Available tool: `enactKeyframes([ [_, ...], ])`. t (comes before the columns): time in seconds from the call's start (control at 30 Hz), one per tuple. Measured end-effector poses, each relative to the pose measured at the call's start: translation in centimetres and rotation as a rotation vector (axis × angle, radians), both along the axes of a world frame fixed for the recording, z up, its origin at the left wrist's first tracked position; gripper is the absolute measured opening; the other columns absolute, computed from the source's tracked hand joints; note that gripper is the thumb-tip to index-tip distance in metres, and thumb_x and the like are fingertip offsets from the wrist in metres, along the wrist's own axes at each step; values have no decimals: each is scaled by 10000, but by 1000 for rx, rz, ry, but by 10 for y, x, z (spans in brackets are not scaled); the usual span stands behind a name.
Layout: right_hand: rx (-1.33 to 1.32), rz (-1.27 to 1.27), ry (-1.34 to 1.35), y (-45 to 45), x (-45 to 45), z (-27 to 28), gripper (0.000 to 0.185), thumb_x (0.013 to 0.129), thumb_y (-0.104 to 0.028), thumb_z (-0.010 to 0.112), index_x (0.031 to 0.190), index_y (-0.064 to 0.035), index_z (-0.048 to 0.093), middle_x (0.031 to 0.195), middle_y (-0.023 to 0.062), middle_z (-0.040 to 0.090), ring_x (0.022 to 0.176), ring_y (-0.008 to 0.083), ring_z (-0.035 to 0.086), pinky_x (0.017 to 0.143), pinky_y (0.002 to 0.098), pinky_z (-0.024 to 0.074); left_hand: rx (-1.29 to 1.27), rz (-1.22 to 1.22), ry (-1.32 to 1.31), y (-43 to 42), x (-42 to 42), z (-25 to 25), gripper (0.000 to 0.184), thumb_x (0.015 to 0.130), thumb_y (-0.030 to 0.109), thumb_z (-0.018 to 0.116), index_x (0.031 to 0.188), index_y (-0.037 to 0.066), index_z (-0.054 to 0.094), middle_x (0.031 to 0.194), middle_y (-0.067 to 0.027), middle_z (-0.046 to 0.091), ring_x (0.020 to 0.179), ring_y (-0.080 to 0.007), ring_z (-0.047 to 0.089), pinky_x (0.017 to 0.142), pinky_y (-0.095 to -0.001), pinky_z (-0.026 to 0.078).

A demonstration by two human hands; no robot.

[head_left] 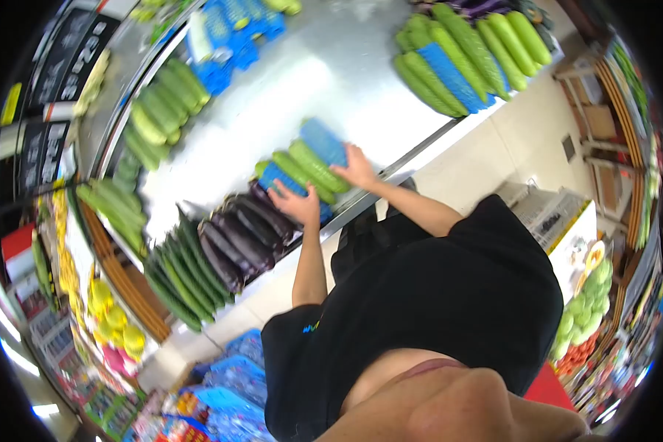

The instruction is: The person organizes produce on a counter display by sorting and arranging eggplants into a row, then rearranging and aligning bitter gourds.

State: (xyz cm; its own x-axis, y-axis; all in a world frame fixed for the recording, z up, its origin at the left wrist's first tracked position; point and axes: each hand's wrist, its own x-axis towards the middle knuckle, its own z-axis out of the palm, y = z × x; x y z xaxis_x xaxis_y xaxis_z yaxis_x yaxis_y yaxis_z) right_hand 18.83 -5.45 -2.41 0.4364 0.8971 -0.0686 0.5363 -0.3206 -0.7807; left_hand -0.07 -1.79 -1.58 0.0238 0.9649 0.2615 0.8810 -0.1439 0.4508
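Note:
On the metal display counter lies a short row of long green gourds [306,166], some wrapped in blue foam netting. My left hand [295,204] rests at the row's left end with its fingers spread, by a blue-netted gourd [276,177]. At the other end, my right hand [358,168] touches a second blue-netted gourd [323,141], thumb apart from the fingers. The row lies between my two hands. Just left of it, dark purple eggplants [247,228] are lined up side by side, followed by dark green cucumbers [188,276].
Another pile of green gourds [468,59] sits at the counter's far right. Green squashes [166,103] and blue-netted produce [225,37] line the left and back. Price boards [74,51] stand at the upper left. A white box [549,217] is behind my right side.

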Motion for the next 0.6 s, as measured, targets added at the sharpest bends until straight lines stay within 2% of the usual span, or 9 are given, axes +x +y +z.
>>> enactKeyframes([
  [0.13, -38, 111, -252, -19, 8, -1, 731, 810, -437, 691, 1304, 40, 440, 1183, 242, 520, 1091, 393, 503, 965, 447, 429, 14, 1, -17, -1, 4, -3, 921, 739, 343, 743, 1479, 39, 287, 1468, -327, 234, 1354, -460, 266, 1089, -553, 260],
  [0.23, -44, 309, -225, -20, 46, 12, 668, 830, -469, 649, 1251, 29, 502, 1172, 223, 514, 1085, 380, 498, 940, 461, 439, -11, 7, -9, -2, 3, -3, 895, 774, 369, 721, 1485, 51, 279, 1475, -318, 223, 1364, -450, 253, 1089, -548, 256],
  [0.27, 99, 301, -191, -17, 65, 18, 625, 834, -460, 650, 1236, 4, 530, 1183, 224, 517, 1091, 380, 498, 935, 466, 438, -10, 6, -6, -2, 3, -3, 891, 779, 374, 716, 1485, 51, 278, 1476, -317, 222, 1366, -448, 249, 1090, -547, 254],
  [0.33, 204, 229, -356, 1, 133, 24, 577, 832, -418, 662, 1243, -33, 538, 1189, 197, 547, 1093, 374, 515, 933, 467, 439, -10, 7, 1, -1, 4, -4, 883, 789, 380, 704, 1486, 51, 275, 1479, -313, 219, 1372, -441, 241, 1091, -544, 251],
  [0.4, 160, -112, -507, 10, 217, 85, 584, 807, -314, 725, 1284, -41, 528, 1309, 193, 530, 1204, 363, 497, 1016, 445, 407, -22, 18, 23, -1, 4, -4, 888, 785, 377, 706, 1488, 51, 272, 1480, -312, 218, 1374, -438, 239, 1092, -542, 249],
  [0.43, 28, -269, -565, 12, 251, 130, 626, 817, -324, 716, 1312, -12, 493, 1323, 219, 517, 1206, 379, 497, 1015, 456, 407, -31, 24, 34, -2, 4, -4, 890, 783, 375, 707, 1489, 51, 271, 1480, -312, 218, 1375, -436, 238, 1093, -540, 249],
  [0.47, 208, -394, -724, 10, 295, 142, 656, 828, -344, 704, 1326, 10, 465, 1305, 242, 522, 1207, 391, 495, 1016, 466, 404, -31, 29, 22, -1, 5, -4, 896, 769, 370, 712, 1486, 47, 281, 1475, -315, 234, 1369, -441, 250, 1090, -539, 255],
  [0.5, 162, -442, -844, 6, 337, 153, 676, 841, -383, 689, 1338, 6, 447, 1303, 253, 522, 1199, 404, 498, 1011, 461, 410, -25, 27, 23, -1, 6, -4, 898, 763, 368, 713, 1483, 44, 286, 1472, -316, 241, 1365, -443, 256, 1088, -539, 258],
  [0.6, -139, -479, -828, -10, 410, 131, 712, 836, -479, 670, 1320, -5, 452, 1291, 251, 529, 1184, 403, 516, 974, 459, 441, 3, 28, 8, 0, 4, -5, 904, 735, 353, 721, 1472, 30, 307, 1459, -322, 267, 1350, -458, 278, 1081, -544, 267],
])
